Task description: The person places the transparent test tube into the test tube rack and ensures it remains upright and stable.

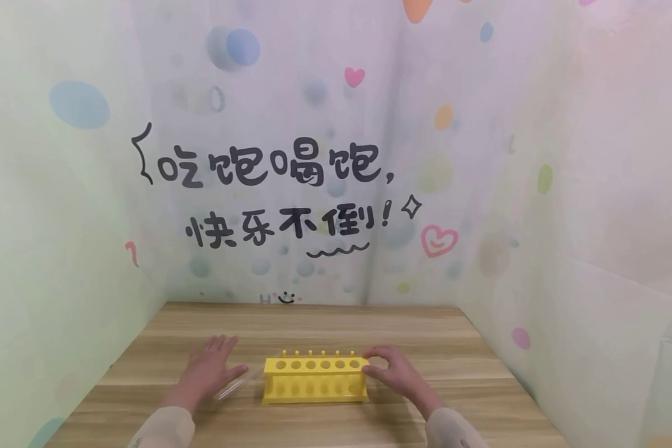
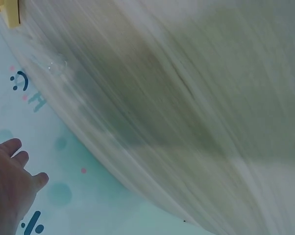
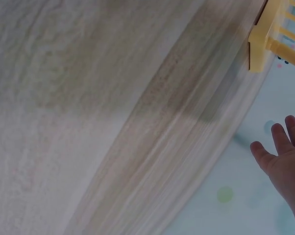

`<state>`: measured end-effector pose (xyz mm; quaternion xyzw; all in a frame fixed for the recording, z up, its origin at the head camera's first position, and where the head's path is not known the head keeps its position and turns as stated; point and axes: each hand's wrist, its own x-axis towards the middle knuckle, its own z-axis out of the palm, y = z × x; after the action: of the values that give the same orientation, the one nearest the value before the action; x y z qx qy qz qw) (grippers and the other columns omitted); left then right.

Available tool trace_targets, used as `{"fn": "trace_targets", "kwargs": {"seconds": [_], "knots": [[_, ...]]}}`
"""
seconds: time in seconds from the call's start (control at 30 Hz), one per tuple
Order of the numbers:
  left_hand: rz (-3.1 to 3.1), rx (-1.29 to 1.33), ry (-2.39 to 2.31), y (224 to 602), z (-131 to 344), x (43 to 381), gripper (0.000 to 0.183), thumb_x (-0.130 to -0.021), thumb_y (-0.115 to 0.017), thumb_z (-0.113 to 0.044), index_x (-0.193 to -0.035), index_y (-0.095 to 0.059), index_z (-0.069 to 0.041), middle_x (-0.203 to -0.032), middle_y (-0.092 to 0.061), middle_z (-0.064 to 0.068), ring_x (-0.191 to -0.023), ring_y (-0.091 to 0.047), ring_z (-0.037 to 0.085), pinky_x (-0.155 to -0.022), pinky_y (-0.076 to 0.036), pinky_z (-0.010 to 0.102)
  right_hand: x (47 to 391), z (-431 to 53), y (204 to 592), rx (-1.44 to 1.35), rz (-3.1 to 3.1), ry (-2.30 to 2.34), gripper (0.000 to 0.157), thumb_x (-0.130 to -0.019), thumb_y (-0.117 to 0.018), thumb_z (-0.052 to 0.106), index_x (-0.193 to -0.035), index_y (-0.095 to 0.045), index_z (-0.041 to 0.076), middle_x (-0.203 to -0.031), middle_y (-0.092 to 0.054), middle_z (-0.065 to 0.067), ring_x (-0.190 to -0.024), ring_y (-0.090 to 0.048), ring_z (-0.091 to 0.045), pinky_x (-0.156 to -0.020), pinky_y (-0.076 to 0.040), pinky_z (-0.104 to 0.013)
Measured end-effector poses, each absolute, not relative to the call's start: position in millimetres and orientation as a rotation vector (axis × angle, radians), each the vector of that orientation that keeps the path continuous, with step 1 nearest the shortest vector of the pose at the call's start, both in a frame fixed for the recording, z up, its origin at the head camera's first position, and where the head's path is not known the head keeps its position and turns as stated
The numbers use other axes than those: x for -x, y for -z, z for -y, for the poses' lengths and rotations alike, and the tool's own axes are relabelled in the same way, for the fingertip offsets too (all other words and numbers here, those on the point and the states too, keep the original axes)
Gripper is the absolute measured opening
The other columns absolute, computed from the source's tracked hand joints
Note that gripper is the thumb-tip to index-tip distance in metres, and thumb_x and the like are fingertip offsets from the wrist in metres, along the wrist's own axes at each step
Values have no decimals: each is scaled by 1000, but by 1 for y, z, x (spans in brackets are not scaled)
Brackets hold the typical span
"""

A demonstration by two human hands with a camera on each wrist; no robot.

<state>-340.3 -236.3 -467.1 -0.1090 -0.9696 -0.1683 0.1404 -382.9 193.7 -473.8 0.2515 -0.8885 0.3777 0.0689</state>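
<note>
A yellow test tube rack (image 1: 315,381) stands upright on the wooden table, with a row of round holes along its top and short pegs behind. At its right end my right hand (image 1: 397,373) holds the upper corner between thumb and index finger. Its other fingers (image 3: 281,139) spread away in the right wrist view. To the left of the rack, a clear tube (image 1: 232,389) lies on the table beside my left hand (image 1: 208,371). That hand has its fingers stretched forward and its thumb pointing towards the rack; it grips nothing.
The wood-grain table (image 1: 313,323) carries the rack and the tube. Behind it hangs a pale backdrop (image 1: 291,112) with dark lettering and coloured dots. Similar patterned sheets (image 1: 610,261) close in the left and right sides.
</note>
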Motion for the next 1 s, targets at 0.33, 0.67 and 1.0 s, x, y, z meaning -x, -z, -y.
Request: {"fn": "trace_targets", "kwargs": {"seconds": [0.33, 0.67, 1.0], "knots": [[2741, 257, 675, 478, 228, 351, 72, -89, -72, -36, -143, -45, 2, -140, -48, 32, -127, -44, 53, -102, -32, 71, 384, -195, 478, -700, 2698, -1201, 37, -92, -69, 38, -120, -69, 15, -130, -61, -11, -126, -50, -40, -104, -36, -65], [2791, 179, 871, 482, 215, 356, 71, -91, -71, -33, -144, -43, 3, -141, -48, 29, -128, -44, 51, -105, -33, 67, 384, -194, 478, -709, 2703, -1204, 39, -93, -68, 39, -123, -68, 14, -130, -62, -11, -126, -50, -40, -103, -37, -65], [2821, 127, 917, 496, 206, 365, 65, -90, -72, -26, -142, -46, 4, -131, -56, 29, -121, -52, 49, -100, -37, 67, 384, -195, 479, -719, 2698, -1211, 38, -94, -68, 39, -123, -68, 14, -131, -62, -10, -126, -50, -40, -103, -37, -65]]}}
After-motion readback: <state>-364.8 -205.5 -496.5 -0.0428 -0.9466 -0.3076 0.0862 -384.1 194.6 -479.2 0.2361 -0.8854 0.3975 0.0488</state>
